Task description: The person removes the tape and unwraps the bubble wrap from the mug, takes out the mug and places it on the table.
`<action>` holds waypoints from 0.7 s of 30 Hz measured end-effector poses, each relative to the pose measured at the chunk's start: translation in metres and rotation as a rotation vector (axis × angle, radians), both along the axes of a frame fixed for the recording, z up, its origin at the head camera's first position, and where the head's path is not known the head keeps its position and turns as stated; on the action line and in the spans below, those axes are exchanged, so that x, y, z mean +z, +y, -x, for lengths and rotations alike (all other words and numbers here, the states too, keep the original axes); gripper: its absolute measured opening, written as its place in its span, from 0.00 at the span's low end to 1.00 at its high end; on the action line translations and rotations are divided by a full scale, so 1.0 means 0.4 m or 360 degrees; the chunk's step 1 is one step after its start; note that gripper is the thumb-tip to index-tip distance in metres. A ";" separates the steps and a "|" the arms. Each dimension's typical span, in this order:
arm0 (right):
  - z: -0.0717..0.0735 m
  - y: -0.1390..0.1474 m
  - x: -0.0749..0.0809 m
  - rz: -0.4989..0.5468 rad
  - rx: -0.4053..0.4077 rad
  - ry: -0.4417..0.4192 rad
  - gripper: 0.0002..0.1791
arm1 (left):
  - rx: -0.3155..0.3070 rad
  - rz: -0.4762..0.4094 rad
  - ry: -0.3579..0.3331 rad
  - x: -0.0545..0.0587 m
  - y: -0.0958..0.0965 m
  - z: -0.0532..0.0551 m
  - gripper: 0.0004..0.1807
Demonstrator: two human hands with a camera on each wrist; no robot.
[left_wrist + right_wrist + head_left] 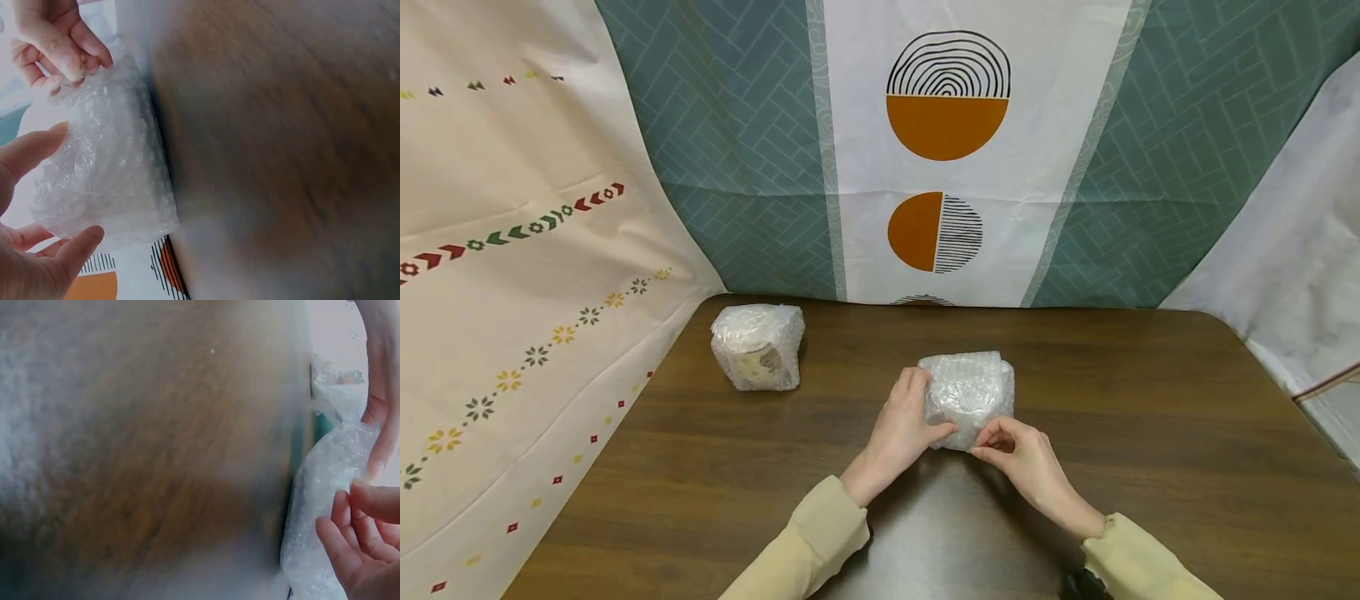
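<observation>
A bubble-wrapped package [967, 390] sits on the brown table in front of me, its clear wrap hiding what is inside. My left hand [901, 425] grips its left side, with the thumb across the near face and the fingers along the far left edge. At the near right corner, my right hand [1033, 465] pinches the wrap between thumb and index finger. The left wrist view shows the crinkled bubble wrap [112, 162] with the right fingertips right at its edge. In the right wrist view the other right-hand fingers [340, 547] lie curled beside the wrap.
A second bubble-wrapped package [758, 342] stands at the back left of the wooden table [1150, 433], a printed patch showing through its wrap. Behind the table hangs a green and white patterned cloth [760, 150]. A cream embroidered cloth [512, 317] drapes along the left.
</observation>
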State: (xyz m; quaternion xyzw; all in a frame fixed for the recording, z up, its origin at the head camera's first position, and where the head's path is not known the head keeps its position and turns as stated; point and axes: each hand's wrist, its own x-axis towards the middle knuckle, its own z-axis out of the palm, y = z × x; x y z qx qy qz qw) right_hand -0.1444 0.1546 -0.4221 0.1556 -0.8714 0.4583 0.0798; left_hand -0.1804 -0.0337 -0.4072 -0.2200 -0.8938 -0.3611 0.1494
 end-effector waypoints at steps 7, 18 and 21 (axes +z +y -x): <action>0.004 0.005 0.004 0.0024 0.0065 -0.0076 0.11 | -0.0004 -0.0090 -0.0046 0.000 0.000 0.002 0.34; -0.009 -0.007 0.014 0.0133 0.0117 -0.0206 0.10 | 0.0012 -0.0233 -0.0124 -0.012 -0.008 0.008 0.40; -0.011 -0.008 0.016 0.0147 0.0115 -0.0233 0.10 | 0.0012 -0.0240 -0.0116 -0.015 -0.007 0.008 0.40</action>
